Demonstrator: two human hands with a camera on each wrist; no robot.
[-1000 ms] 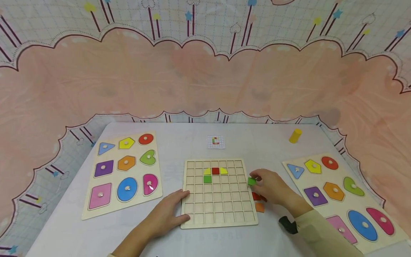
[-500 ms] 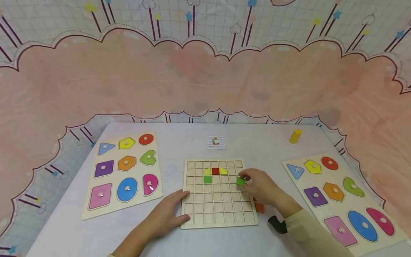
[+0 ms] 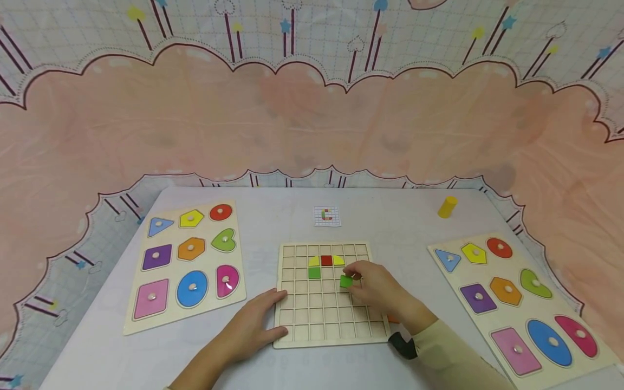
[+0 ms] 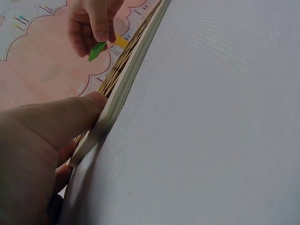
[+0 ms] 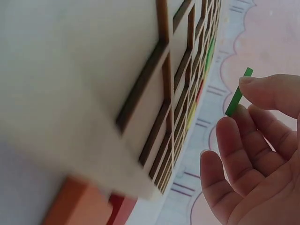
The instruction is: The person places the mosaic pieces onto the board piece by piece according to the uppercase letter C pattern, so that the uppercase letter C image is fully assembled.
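Note:
My right hand point(image 3: 380, 287) pinches a green square tile point(image 3: 346, 281) between thumb and fingers, above the wooden grid board point(image 3: 302, 314). The right wrist view shows this green tile point(image 5: 239, 92) edge-on, apart from the board. My left hand point(image 3: 251, 324) rests at the board's left edge, its thumb and fingers spread; the thumb point(image 4: 70, 115) touches the rim in the left wrist view. In the grid's upper part lie a red square point(image 3: 326, 261), a yellow quarter-round piece point(image 3: 314, 261) to its left, another yellow piece point(image 3: 338, 261) to its right, and a green square point(image 3: 314, 273) below the left yellow one.
Beside the board's right edge lie an orange tile point(image 5: 77, 201) and a red tile point(image 5: 121, 208), mostly hidden in the head view. A pattern card point(image 3: 326, 216) lies behind the board. Knobbed shape puzzles stand left point(image 3: 185, 260) and right point(image 3: 502, 314). A yellow cylinder point(image 3: 447, 207) is at back right.
My right hand has carried the green tile leftward from beside the board's right edge to over the grid, near the right yellow piece. My left hand has stayed at the board's edge.

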